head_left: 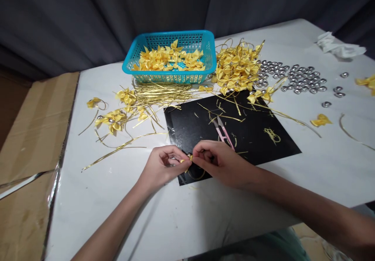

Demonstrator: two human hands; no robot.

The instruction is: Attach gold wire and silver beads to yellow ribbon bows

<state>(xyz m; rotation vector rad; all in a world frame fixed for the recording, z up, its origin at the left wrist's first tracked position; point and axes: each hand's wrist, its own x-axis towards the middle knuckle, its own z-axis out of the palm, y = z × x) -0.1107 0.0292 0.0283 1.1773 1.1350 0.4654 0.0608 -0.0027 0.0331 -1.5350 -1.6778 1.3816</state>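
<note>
My left hand (168, 163) and my right hand (215, 161) meet over the near left part of a black mat (193, 128). Both pinch a small yellow ribbon bow (186, 166), mostly covered by the fingertips. A silver bead (189, 155) shows beside it, and a thin gold cord (197, 178) loops below. Just beyond my right hand, pink-handled thread snips (224, 133) lie on the mat among gold cord scraps.
A blue basket (170, 72) of yellow bows stands at the back, gold cords (164, 95) in front. To its right are a pile of corded bows (237, 67) and silver beads (306, 79). White tissue (340, 48) lies back right; cardboard (41, 136) is left.
</note>
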